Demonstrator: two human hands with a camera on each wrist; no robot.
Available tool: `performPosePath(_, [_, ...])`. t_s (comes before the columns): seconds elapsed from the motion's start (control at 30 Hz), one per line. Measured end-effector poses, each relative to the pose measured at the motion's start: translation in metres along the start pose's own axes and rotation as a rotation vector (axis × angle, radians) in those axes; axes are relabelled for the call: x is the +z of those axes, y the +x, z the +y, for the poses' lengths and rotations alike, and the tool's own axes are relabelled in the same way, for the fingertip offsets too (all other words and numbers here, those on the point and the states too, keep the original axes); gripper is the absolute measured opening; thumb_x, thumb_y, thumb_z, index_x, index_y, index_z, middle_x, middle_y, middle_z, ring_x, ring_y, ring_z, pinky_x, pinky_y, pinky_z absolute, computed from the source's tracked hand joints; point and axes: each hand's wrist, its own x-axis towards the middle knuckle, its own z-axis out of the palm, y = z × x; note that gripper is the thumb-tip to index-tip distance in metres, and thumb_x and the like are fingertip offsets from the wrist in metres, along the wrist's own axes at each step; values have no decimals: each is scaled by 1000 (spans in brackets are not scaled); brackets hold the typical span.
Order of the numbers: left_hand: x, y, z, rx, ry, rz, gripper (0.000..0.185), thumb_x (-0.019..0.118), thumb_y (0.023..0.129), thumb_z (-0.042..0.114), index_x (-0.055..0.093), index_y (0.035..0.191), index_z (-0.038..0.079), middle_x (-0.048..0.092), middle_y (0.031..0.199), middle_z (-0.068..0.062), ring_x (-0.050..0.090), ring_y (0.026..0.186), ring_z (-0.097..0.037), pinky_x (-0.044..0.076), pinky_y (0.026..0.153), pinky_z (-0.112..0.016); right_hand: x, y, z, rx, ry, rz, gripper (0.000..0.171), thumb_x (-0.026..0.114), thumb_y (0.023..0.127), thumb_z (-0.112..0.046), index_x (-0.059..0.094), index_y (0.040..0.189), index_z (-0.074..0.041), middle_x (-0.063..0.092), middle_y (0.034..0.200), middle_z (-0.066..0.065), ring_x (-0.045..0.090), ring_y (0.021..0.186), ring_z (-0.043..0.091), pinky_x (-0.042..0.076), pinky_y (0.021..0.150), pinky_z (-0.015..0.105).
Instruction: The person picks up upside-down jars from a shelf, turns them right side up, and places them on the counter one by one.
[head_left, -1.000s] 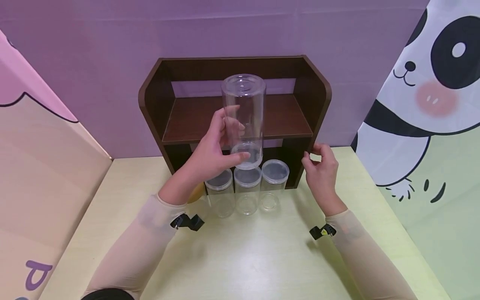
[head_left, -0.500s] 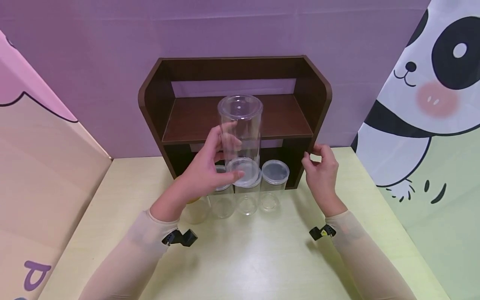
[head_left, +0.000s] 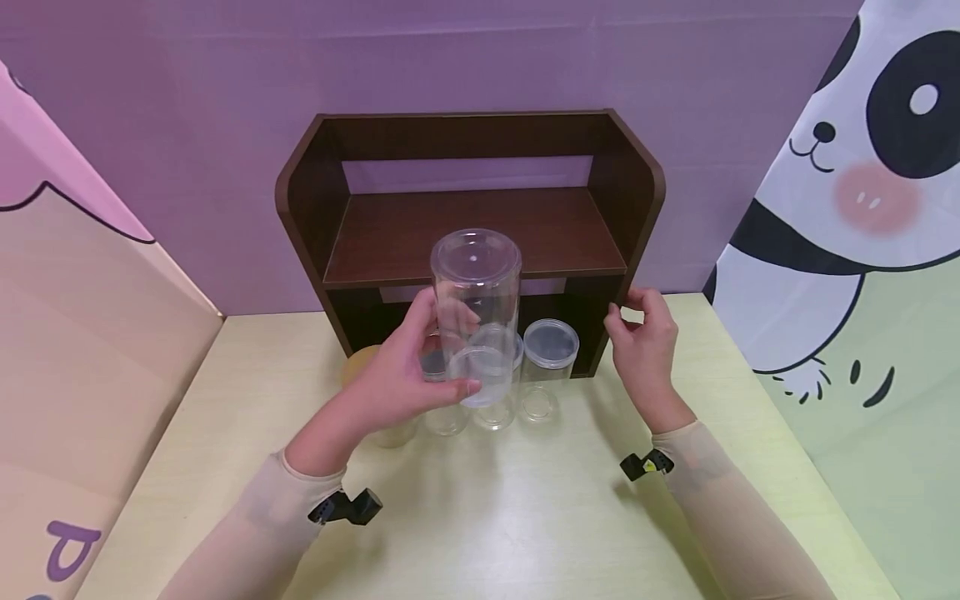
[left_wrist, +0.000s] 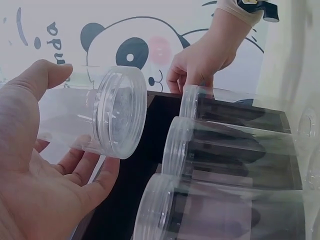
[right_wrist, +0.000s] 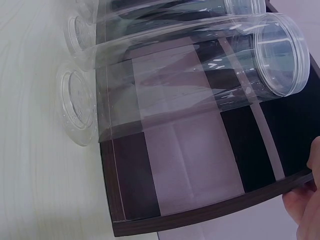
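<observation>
My left hand (head_left: 393, 371) grips a clear plastic jar (head_left: 480, 271) from its left side, in front of the shelf. In the left wrist view, the jar's lid end (left_wrist: 120, 112) points towards the table, so the jar is upside down. Near it, three clear lidded jars stand upright in a row; the right one (head_left: 551, 350) shows best, and the held jar partly covers the others. Out at the side, my right hand (head_left: 643, 350) pinches the front edge of the right panel of a dark brown two-tier shelf (head_left: 641, 179).
A yellowish jar (head_left: 360, 364) stands at the row's left end, partly behind my left hand. Pale wood table (head_left: 487, 517) lies in front of the jars. A purple backdrop (head_left: 480, 58) rises behind the shelf, with printed panels on both sides.
My left hand has come down and slightly left with the jar, from in front of the upper tier to close before the standing jars. My right hand stays at the panel.
</observation>
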Motion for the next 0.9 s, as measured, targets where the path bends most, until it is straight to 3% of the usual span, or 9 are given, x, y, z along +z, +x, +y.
performPosePath(0.2, [-1,-9,-4,-34,-3,-25,79,90,86,4,39,147,12,59,142,-13,66,127,-34,56,112,-52,-1,0,0,-2,1,2,15,70,99,7,67,113,9,72,113,22,72,106,33,53,77,5])
performPosePath(0.47, [-3,-16,-7,-34,-10,-32,81,89,87,3,39,149,11,59,142,-10,63,129,-39,55,115,-45,-4,2,0,-13,-10,-19,15,72,98,7,66,112,9,71,112,23,72,105,35,52,78,3])
performPosePath(0.63, [-1,-18,-9,-54,-6,-38,81,90,86,2,40,149,13,59,143,-8,66,127,-33,56,113,-52,-8,5,1,16,7,-49,19,75,99,5,68,116,8,73,115,21,73,108,32,54,79,7])
performPosePath(0.77, [2,-19,-11,-71,-3,-45,79,91,87,3,41,147,15,58,144,-5,67,127,-28,55,113,-53,-12,6,-6,26,47,8,24,79,100,1,68,120,7,72,117,18,71,109,27,55,82,12])
performPosePath(0.9, [4,-21,-11,-71,7,-42,75,91,86,3,43,143,15,59,144,-4,65,130,-26,54,115,-48,-17,7,-25,-41,111,98,18,75,102,0,68,116,9,68,113,19,67,107,24,54,81,18])
